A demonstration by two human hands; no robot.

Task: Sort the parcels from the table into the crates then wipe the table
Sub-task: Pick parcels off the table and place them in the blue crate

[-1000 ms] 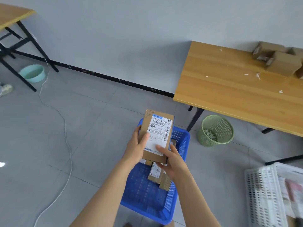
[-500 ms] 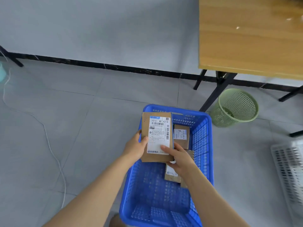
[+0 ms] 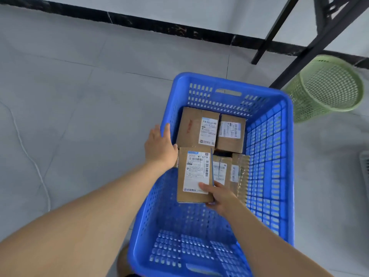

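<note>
Lowered since the earlier frame into the blue crate [image 3: 267, 156], with left grip [image 3: 159, 144] now off the parcel [image 3: 191, 176], fingers straight, by the crate's left wall; pinched at its near right corner by right grip [image 3: 220, 196], thumb on the label; held flat, label up, long axis running away from the person, label's top toward the far wall; just beside other parcels [image 3: 197, 128] lying further in.

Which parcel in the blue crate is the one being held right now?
The parcel labelled A21B: the right hand pinches its near corner, thumb on the label. The rest lie loose, gripped by no hand.
</note>
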